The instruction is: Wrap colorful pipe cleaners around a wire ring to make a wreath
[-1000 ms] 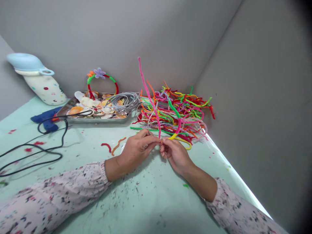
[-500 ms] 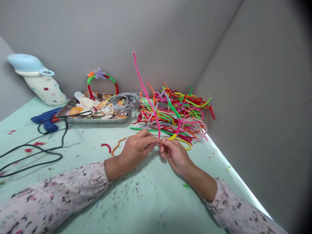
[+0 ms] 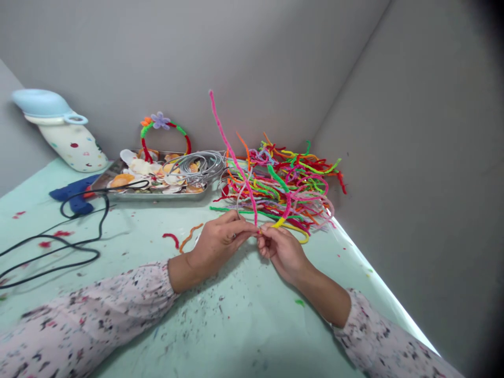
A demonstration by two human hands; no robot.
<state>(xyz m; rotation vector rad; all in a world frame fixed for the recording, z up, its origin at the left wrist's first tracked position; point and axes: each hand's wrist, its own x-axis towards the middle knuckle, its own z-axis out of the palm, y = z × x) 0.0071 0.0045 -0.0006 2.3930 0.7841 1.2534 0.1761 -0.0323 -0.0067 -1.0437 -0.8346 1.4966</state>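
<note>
Over the middle of the table my two hands meet at the fingertips. My left hand is closed in a pinch on a long pink pipe cleaner, whose free end rises up and leans left. Pinched in my right hand is a wire wrapped in pipe cleaner, in yellow, magenta and green sections, which curves up from the fingers. A thin bare grey wire arches up behind my left hand. The exact spot where pink meets the wrapped wire is hidden by the fingertips.
Behind my hands lies a heap of coloured pipe cleaners. A metal tray holds shells and a grey wire coil; a wrapped hoop with flowers stands there. Left are a blue glue gun, its black cord and a bottle.
The free end of the pink pipe cleaner has tipped a little left and down. Both hands keep almost the same place and pinch.
</note>
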